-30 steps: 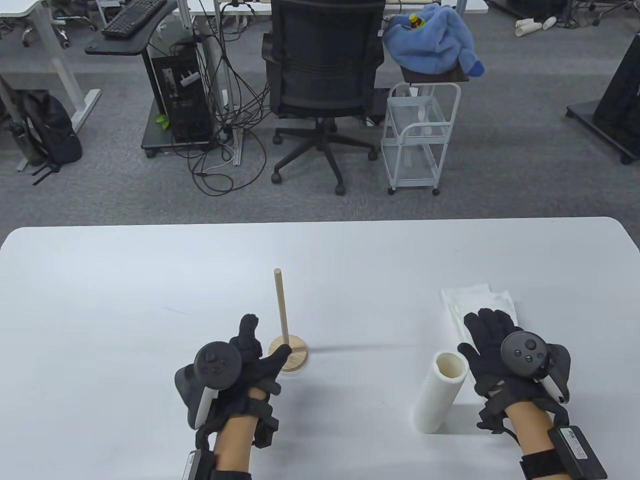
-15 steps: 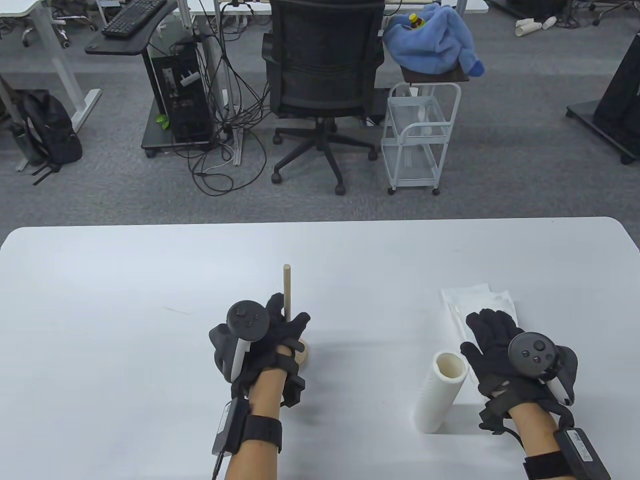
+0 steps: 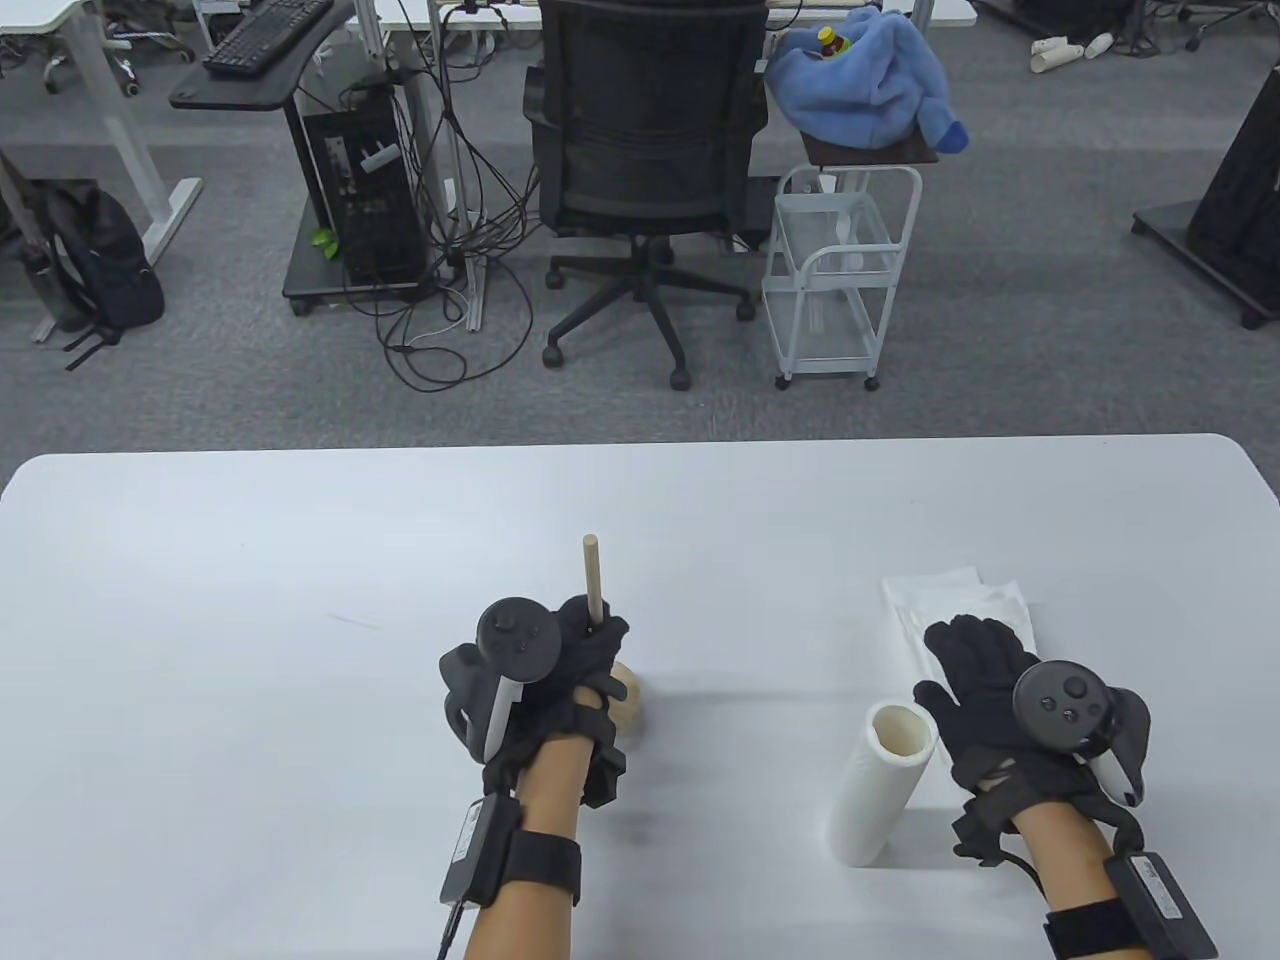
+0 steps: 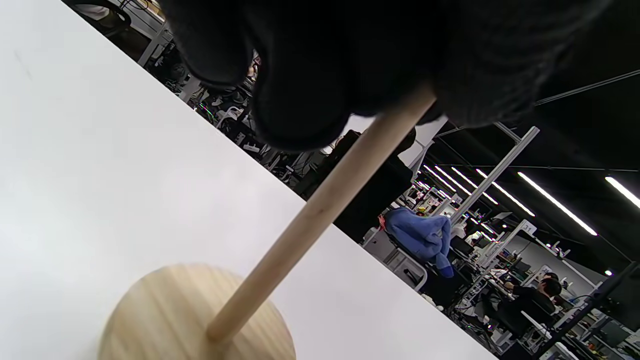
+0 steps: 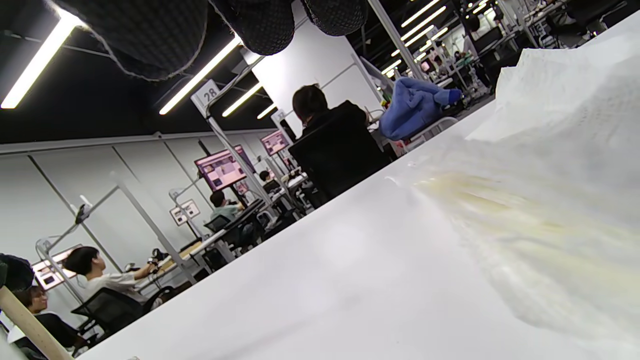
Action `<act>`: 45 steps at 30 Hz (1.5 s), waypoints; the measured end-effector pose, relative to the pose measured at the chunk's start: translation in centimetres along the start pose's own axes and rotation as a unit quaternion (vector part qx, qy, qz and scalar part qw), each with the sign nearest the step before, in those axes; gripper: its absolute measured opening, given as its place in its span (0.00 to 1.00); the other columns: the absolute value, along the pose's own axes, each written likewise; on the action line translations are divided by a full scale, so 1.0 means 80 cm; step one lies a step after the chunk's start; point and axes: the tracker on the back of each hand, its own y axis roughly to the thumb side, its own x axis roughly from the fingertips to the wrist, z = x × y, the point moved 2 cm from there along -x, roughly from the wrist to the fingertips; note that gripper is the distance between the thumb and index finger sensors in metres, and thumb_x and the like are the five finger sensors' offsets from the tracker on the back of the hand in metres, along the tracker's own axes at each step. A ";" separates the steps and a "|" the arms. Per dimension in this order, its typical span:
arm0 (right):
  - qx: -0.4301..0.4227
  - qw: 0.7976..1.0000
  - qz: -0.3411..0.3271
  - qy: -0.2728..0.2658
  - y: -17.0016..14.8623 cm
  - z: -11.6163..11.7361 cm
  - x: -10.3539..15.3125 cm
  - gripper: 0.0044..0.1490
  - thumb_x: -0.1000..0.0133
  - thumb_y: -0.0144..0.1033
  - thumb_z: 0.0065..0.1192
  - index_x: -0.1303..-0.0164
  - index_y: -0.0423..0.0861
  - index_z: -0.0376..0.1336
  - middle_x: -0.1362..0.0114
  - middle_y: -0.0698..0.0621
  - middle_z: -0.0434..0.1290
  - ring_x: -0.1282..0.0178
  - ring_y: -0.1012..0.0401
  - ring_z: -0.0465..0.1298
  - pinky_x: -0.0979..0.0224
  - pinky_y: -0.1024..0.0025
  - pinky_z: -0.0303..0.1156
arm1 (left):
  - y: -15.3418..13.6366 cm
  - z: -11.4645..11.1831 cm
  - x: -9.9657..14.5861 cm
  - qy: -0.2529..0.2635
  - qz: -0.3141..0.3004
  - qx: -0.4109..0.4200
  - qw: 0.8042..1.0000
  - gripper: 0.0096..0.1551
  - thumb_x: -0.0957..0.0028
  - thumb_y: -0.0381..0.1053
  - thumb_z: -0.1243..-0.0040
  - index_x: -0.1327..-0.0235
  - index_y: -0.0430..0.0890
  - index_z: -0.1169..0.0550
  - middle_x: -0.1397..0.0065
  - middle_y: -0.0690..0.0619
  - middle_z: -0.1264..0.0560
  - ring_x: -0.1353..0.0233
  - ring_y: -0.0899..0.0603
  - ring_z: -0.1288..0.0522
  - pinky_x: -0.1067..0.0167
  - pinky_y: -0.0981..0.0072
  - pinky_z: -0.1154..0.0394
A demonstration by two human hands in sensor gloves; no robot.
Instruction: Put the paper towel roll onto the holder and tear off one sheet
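The wooden holder's rod (image 3: 592, 575) rises from its round base (image 3: 626, 697) at the table's front middle. My left hand (image 3: 596, 638) grips the rod at mid height. In the left wrist view, my fingers (image 4: 300, 75) curl round the rod (image 4: 320, 210) above the base (image 4: 195, 320). The white paper towel roll (image 3: 878, 790) stands on end at the front right, with nothing touching it. Just right of the roll, my right hand (image 3: 975, 665) lies flat with straight fingers on loose white paper sheets (image 3: 955, 598). The right wrist view shows those sheets (image 5: 550, 200) close up.
The white table (image 3: 250, 620) reaches to a far edge, with grey carpet beyond. Behind it stand a black office chair (image 3: 645, 150) and a white wire cart (image 3: 835, 280) bearing a blue cloth (image 3: 865, 80). Other people sit at desks in the background of the wrist views.
My left hand went from beside the holder's base up to the rod and closed round it. The holder has shifted a little to the right. My right hand stayed on the sheets.
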 end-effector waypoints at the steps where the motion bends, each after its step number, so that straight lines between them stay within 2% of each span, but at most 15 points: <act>1: -0.001 1.000 0.001 0.000 0.000 0.000 0.000 0.42 0.44 0.53 0.57 0.21 0.55 0.50 0.14 0.42 0.45 0.14 0.41 0.40 0.20 0.34 0.35 | 0.003 -0.001 0.001 0.000 0.000 0.002 1.000 0.23 0.54 0.62 0.31 0.46 0.61 0.19 0.57 0.64 0.19 0.52 0.47 0.16 0.31 0.47 0.28; 10: -0.015 1.000 0.006 -0.006 -0.003 -0.005 0.002 0.42 0.44 0.53 0.58 0.21 0.55 0.50 0.14 0.42 0.45 0.14 0.41 0.40 0.20 0.34 0.36 | 0.038 -0.034 0.012 -0.025 -0.019 0.016 0.999 0.22 0.54 0.62 0.31 0.46 0.61 0.19 0.56 0.63 0.19 0.52 0.48 0.16 0.31 0.47 0.28; 19: -0.032 0.999 0.003 -0.010 -0.004 -0.013 0.005 0.42 0.45 0.54 0.58 0.21 0.54 0.50 0.14 0.42 0.46 0.14 0.41 0.41 0.20 0.34 0.36 | 0.081 -0.063 0.026 -0.046 -0.061 -0.007 0.997 0.22 0.55 0.62 0.31 0.47 0.61 0.19 0.57 0.63 0.19 0.53 0.48 0.16 0.31 0.48 0.28; 25: -0.037 0.999 0.002 -0.008 -0.006 -0.013 0.006 0.42 0.45 0.54 0.58 0.21 0.54 0.50 0.14 0.42 0.46 0.14 0.40 0.41 0.20 0.34 0.36 | 0.078 -0.083 0.026 -0.062 -0.051 -0.009 0.997 0.23 0.55 0.63 0.31 0.46 0.61 0.19 0.57 0.64 0.18 0.52 0.48 0.16 0.30 0.47 0.28; 30: -0.042 0.999 0.004 -0.008 -0.007 -0.014 0.007 0.42 0.45 0.54 0.58 0.21 0.54 0.50 0.14 0.41 0.47 0.14 0.40 0.41 0.20 0.34 0.37 | 0.075 -0.088 0.028 -0.076 -0.052 0.007 0.996 0.25 0.54 0.63 0.32 0.44 0.61 0.20 0.55 0.64 0.19 0.51 0.48 0.16 0.30 0.46 0.29; 32: -0.044 0.999 0.004 -0.009 -0.007 -0.015 0.007 0.42 0.45 0.53 0.58 0.21 0.54 0.51 0.14 0.42 0.47 0.14 0.40 0.42 0.20 0.34 0.37 | 0.071 -0.084 0.030 -0.081 -0.053 0.004 0.995 0.31 0.55 0.65 0.32 0.38 0.59 0.23 0.52 0.63 0.20 0.49 0.47 0.17 0.30 0.45 0.29; 37: -0.052 0.999 0.004 -0.014 -0.010 -0.020 0.010 0.42 0.45 0.53 0.58 0.21 0.54 0.51 0.14 0.41 0.47 0.14 0.40 0.42 0.20 0.34 0.37 | 0.049 -0.048 0.040 -0.073 -0.057 0.022 0.995 0.43 0.56 0.68 0.33 0.29 0.55 0.33 0.45 0.59 0.25 0.44 0.43 0.22 0.29 0.43 0.33; 40: -0.063 0.998 0.000 -0.023 -0.011 -0.025 0.011 0.42 0.45 0.53 0.58 0.21 0.54 0.51 0.15 0.41 0.48 0.14 0.40 0.42 0.20 0.34 0.37 | 0.027 -0.015 0.051 -0.056 -0.071 -0.003 0.996 0.43 0.54 0.68 0.35 0.28 0.55 0.34 0.42 0.57 0.27 0.41 0.41 0.23 0.28 0.41 0.35; 45: -0.079 0.996 -0.015 -0.041 -0.005 -0.036 0.016 0.42 0.44 0.53 0.58 0.21 0.53 0.51 0.15 0.40 0.49 0.14 0.39 0.45 0.21 0.33 0.38 | -0.017 0.031 0.070 -0.012 -0.077 -0.069 0.995 0.40 0.52 0.68 0.38 0.27 0.55 0.34 0.28 0.51 0.32 0.33 0.37 0.26 0.27 0.38 0.37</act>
